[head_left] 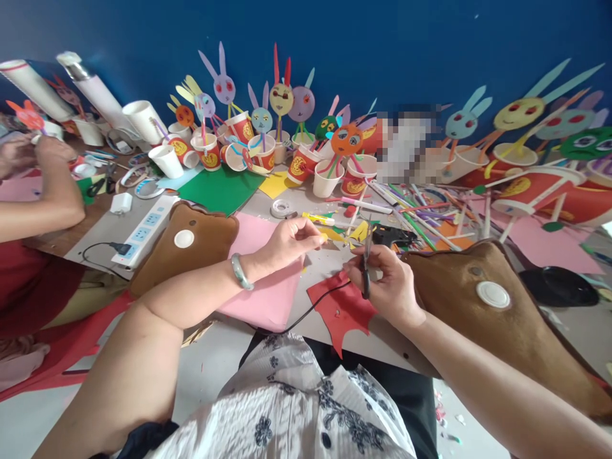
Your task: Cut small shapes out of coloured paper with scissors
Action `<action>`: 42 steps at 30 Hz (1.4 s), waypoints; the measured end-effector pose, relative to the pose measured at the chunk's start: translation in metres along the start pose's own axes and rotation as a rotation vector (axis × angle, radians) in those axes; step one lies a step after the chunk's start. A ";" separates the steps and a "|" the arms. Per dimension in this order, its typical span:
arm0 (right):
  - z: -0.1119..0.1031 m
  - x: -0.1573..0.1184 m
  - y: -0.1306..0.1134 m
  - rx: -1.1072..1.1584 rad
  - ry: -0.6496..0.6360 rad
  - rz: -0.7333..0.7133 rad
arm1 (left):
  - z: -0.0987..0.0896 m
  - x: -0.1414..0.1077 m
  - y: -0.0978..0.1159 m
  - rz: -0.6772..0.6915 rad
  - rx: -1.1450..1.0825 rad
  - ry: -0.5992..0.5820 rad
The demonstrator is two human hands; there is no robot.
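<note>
My right hand (pixel 385 280) is closed round a pair of scissors (pixel 367 258), whose blades point up and away from me. Across from it, my left hand (pixel 294 245) pinches a small yellow piece (pixel 324 238), probably paper, between thumb and fingertips. A gap separates the two hands. Below the scissors lies a cut sheet of red paper (pixel 337 312) with curved notches, and a black cable crosses it. Pink paper (pixel 262 268) is spread under my left forearm. Yellow paper scraps (pixel 358 234) rest just beyond my hands.
Paper cups with rabbit-faced figures (pixel 262 121) line the blue wall. Brown plush cushions (pixel 191 239) lie on both sides, with a power strip (pixel 146 229) at left. Many coloured pens and sticks (pixel 421 213) are heaped at right. Another person's arm (pixel 52 191) reaches in at far left.
</note>
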State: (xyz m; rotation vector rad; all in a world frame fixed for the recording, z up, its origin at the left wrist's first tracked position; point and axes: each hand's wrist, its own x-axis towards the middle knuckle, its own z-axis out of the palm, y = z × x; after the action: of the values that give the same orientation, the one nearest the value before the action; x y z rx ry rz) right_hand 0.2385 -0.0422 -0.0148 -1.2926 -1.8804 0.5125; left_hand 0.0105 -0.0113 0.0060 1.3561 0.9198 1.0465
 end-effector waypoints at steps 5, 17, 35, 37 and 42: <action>0.002 0.001 -0.005 -0.039 -0.073 -0.074 | 0.005 -0.004 0.003 -0.027 -0.096 -0.014; -0.002 0.000 -0.011 0.028 -0.264 -0.031 | 0.007 -0.011 0.012 -0.009 -0.078 -0.044; -0.006 0.000 -0.016 0.225 -0.387 0.050 | 0.007 -0.009 0.011 0.020 -0.058 -0.052; -0.006 0.000 -0.016 0.222 -0.384 0.044 | 0.007 -0.009 0.010 0.025 -0.051 -0.055; -0.006 0.000 -0.017 0.208 -0.386 0.037 | 0.006 -0.010 0.010 0.035 -0.053 -0.054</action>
State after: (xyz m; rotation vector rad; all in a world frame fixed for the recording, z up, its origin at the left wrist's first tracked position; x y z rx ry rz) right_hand 0.2329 -0.0496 0.0012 -1.1511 -2.0475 1.0093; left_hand 0.0131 -0.0230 0.0156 1.3539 0.8260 1.0489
